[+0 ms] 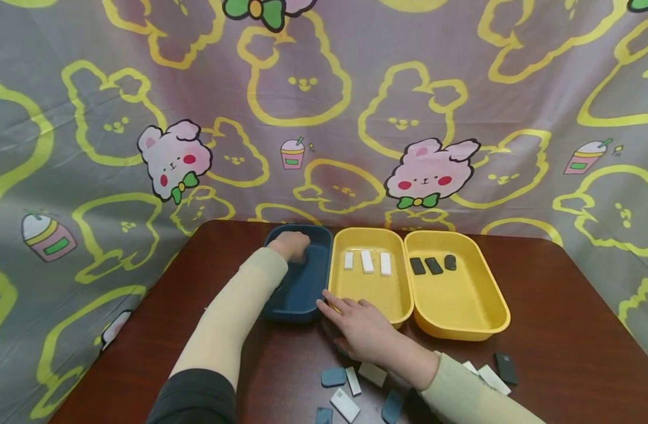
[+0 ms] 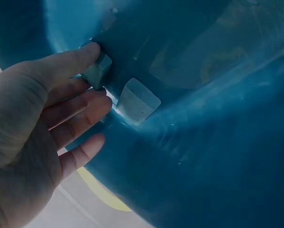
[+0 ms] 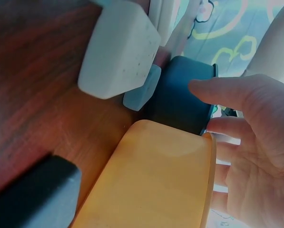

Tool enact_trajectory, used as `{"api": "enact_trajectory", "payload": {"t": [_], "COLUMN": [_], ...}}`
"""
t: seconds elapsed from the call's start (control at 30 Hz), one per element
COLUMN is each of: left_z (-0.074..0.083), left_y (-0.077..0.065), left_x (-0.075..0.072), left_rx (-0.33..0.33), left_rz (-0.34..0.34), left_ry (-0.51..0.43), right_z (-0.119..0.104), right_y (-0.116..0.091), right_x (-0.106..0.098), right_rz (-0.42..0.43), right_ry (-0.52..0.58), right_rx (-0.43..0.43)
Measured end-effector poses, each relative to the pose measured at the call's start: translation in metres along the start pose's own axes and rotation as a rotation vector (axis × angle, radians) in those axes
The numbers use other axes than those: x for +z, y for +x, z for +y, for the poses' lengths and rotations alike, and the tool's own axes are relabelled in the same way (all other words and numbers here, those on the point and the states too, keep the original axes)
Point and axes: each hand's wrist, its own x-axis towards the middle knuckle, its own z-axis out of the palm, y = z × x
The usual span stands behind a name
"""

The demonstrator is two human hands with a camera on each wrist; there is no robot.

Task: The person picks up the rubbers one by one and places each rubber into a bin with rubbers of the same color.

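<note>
A small blue block (image 2: 99,70) was pinched between the left hand's (image 2: 37,116) thumb and fingers inside the blue tray (image 1: 308,294), beside a paler block (image 2: 138,102). The right hand (image 1: 367,330), fingers outstretched, was at the near edge of the middle yellow tray (image 1: 368,293), which held white blocks (image 1: 367,261). Loose blocks (image 1: 345,405) lay nearby on the tabletop (image 1: 559,330).

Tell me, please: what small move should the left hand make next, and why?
Probably the left hand should set the pinched block down beside the other block in the blue tray and let go. It holds the piece close to that one, and the white blocks lie in a similar side-by-side row.
</note>
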Motion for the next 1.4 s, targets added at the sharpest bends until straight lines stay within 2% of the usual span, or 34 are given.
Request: {"api": "enact_trajectory", "payload": {"t": [0.73, 0.9, 1.0, 1.13, 1.27, 1.4], "left_z": [-0.003, -0.007, -0.008, -0.002, 0.0, 0.003], "left_y": [-0.003, -0.013, -0.026, -0.053, -0.087, -0.122], "left_x": [-0.001, -0.006, -0.01, -0.013, -0.014, -0.013], "left_rx": [-0.007, 0.018, 0.05, 0.079, 0.124, 0.21], "left_rz": [-0.005, 0.041, 0.064, 0.112, 0.238, 0.365], "left_ry": [-0.028, -0.013, 0.021, 0.056, 0.025, -0.051], "right_z": [-0.001, -0.002, -0.003, -0.002, 0.004, 0.012], "right_y": [0.001, 0.001, 0.001, 0.0, -0.003, -0.01], "right_x": [0.0, -0.001, 0.0, 0.001, -0.003, -0.009], "right_rz": [-0.005, -0.017, -0.009, 0.008, 0.034, 0.108], "right_ry": [-0.008, 0.005, 0.024, 0.063, 0.099, 0.1], "right_rx": [0.011, 0.022, 0.029, 0.033, 0.043, 0.072]}}
